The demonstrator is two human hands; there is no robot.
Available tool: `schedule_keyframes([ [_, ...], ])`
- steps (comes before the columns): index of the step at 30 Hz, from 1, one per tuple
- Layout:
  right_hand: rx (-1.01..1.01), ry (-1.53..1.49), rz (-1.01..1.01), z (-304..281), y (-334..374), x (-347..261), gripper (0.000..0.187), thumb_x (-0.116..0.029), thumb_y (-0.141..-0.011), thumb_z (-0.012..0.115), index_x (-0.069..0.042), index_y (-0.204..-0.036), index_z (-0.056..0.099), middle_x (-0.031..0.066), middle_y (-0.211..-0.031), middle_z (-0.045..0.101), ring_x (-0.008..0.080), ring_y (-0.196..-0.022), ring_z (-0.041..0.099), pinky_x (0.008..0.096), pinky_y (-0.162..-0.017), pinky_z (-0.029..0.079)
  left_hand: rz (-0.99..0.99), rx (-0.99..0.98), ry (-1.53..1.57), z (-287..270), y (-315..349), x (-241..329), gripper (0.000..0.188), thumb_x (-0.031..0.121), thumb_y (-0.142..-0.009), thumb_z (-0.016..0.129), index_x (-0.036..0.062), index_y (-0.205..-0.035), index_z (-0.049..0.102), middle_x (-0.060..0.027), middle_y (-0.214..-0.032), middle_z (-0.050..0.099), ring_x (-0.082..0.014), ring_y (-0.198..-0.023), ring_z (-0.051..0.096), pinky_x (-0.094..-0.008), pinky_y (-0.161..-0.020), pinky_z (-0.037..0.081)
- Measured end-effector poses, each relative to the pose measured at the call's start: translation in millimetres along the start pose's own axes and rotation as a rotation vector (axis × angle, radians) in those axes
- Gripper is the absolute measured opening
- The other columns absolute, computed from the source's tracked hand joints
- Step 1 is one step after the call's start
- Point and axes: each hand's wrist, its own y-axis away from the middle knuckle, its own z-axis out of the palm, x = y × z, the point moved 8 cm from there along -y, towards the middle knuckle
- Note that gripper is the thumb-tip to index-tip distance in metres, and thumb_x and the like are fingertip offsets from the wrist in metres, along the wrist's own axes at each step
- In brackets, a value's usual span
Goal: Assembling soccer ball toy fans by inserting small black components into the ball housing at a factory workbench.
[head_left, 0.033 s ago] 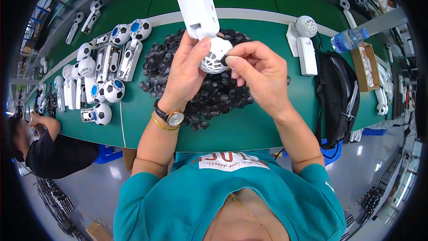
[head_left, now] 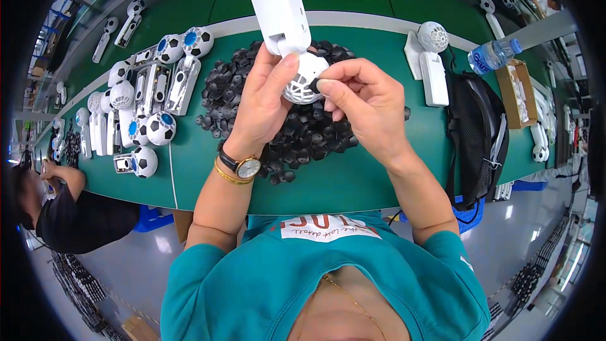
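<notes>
A white handheld fan (head_left: 276, 7) with a ball-shaped head is gripped at its neck by my left hand (head_left: 268, 98), the flat white handle pointing up and away. My right hand (head_left: 369, 104) pinches a small black pentagon-like piece (head_left: 315, 86) against the open-slotted grille (head_left: 299, 91). My fingertips partly hide that piece. Below both hands spreads a heap of similar black pieces (head_left: 309, 142) on the green table (head_left: 214, 180).
Several white fans with black-patched ball heads (head_left: 162, 127) lie at the left. At the right are another white fan (head_left: 433, 76), a black bag (head_left: 478, 132), a water bottle (head_left: 495, 57) and a cardboard box (head_left: 517, 95). Another person (head_left: 82, 215) sits at far left.
</notes>
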Motion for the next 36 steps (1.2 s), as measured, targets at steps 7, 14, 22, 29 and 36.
schedule_keyframes([
  [7,-0.022,0.154,-0.041,-4,-5,-2,0.009,-0.005,-0.086,0.068,-0.001,-0.094,0.064,0.0007,-0.079,0.063,0.0038,-0.068,0.057,0.0172,-0.055,0.044,-0.002,-0.024,-0.039,0,6,-1,0.039,0.017,-0.098,0.052,0.0045,-0.132,0.041,-0.0077,-0.117,0.057,-0.0135,-0.105,0.057,-0.0297,-0.089,0.048],
  [14,-0.108,0.23,0.015,-5,-14,2,0.011,-0.007,-0.085,0.07,-0.001,-0.091,0.062,0.0005,-0.079,0.062,0.0032,-0.065,0.056,0.0175,-0.054,0.045,0.004,-0.025,-0.155,-3,6,-2,0.043,0.017,-0.094,0.057,0.0035,-0.132,0.041,-0.0078,-0.117,0.057,-0.0134,-0.105,0.057,-0.0292,-0.09,0.046],
  [22,-0.136,0.286,0.132,-8,-14,12,0.016,-0.007,-0.084,0.07,-0.002,-0.092,0.057,0.0011,-0.078,0.062,0.0038,-0.065,0.057,0.0187,-0.051,0.047,0.001,-0.024,-0.225,0,5,-7,0.046,0.017,-0.09,0.064,0.0022,-0.129,0.044,-0.0077,-0.114,0.057,-0.0128,-0.102,0.058,-0.0277,-0.086,0.048],
  [29,-0.114,0.234,0.049,-11,-10,22,0.019,-0.006,-0.084,0.07,-0.003,-0.094,0.053,0.0025,-0.077,0.061,0.0051,-0.066,0.058,0.019,-0.053,0.048,0.04,0.029,-0.359,-1,11,-7,0.055,0.017,-0.084,0.071,0.0019,-0.128,0.042,-0.0109,-0.113,0.058,-0.0162,-0.093,0.062,-0.0291,-0.077,0.054],
  [36,0.071,0.464,-0.104,-85,-12,22,0.014,-0.011,-0.085,0.069,0.0,-0.093,0.064,0.0037,-0.079,0.062,0.0102,-0.068,0.06,0.0247,-0.062,0.051,-0.069,-0.024,-0.086,-1,3,-4,0.064,0.028,-0.091,0.062,0.0041,-0.141,0.03,-0.0135,-0.114,0.056,-0.0222,-0.096,0.062,-0.0379,-0.07,0.058],
])
